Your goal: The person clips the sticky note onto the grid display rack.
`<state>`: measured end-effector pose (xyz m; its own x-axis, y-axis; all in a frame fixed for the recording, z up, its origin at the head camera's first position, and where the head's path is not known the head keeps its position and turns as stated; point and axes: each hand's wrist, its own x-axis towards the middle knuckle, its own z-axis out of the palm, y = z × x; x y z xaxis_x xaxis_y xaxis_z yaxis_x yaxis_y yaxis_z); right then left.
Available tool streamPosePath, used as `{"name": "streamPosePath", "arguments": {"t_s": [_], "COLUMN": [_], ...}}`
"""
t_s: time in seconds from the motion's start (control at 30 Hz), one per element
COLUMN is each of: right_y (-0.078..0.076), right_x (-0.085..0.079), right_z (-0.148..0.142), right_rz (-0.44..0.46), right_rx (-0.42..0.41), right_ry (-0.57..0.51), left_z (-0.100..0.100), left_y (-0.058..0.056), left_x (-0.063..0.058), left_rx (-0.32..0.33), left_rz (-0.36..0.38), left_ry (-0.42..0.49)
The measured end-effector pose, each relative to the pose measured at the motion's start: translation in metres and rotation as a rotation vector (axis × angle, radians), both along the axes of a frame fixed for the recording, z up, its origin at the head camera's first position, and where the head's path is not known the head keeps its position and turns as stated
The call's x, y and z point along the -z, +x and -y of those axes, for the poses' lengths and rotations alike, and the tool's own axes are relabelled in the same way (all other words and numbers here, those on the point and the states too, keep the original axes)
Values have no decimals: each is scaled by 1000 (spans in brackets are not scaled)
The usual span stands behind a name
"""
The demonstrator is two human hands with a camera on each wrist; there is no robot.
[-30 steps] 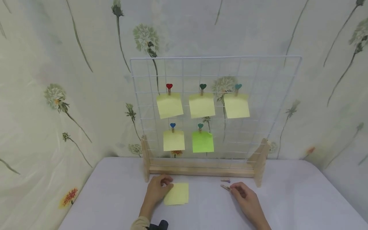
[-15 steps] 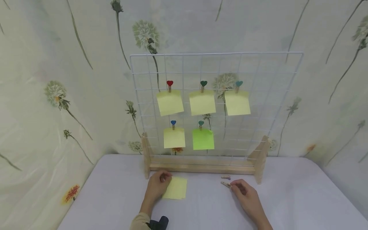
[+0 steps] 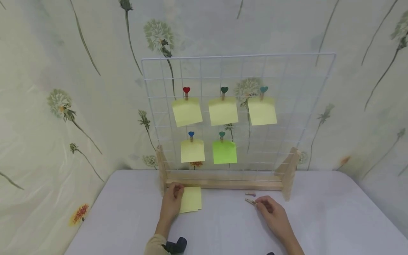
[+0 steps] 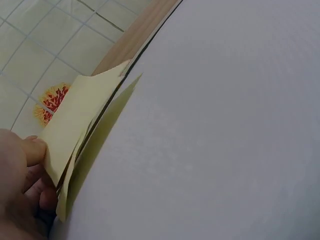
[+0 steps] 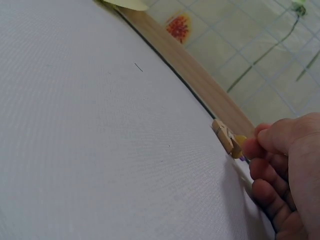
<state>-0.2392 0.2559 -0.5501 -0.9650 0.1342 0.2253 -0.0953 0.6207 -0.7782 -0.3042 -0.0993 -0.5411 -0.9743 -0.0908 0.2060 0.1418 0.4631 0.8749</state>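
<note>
My left hand pinches the left edge of a few pale yellow sticky notes near the rack's wooden base. In the left wrist view the thumb lies on the top sheet, fingers are at the edge below, and the sheets fan apart. My right hand pinches a small wooden clothespin by one end, between thumb and index finger. In the right wrist view that clothespin has a yellow bit at the fingertips. Just behind it lies a second clothespin with a purplish bit.
A white wire grid stands in a wooden base at the table's back. Several heart-topped clothespins hold yellow notes and one green note on it. A floral cloth hangs behind. White cloth covers the table.
My left hand has drawn the yellow notes slightly left and toward the rack. The right hand stays nearly still with its clothespin. The head view has tilted slightly.
</note>
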Motion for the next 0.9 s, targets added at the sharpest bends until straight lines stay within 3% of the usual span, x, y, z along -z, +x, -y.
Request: {"name": "streamPosePath", "arguments": {"t_s": [0.33,0.6,0.9], "right_y": [0,1,0], "right_x": [-2,-3,-1], "right_z": [1,2,1], "right_rz": [0,18,-11], "right_rx": [-1,1,4], "right_ry": [-11,-2,-8], "left_z": [4,4,2], "left_y": [3,1,1], "left_x": [0,5,4], "left_rx": [-30,23,68], "left_rz": [-47,-163,-189], "left_ry": [29,-27,-44]}}
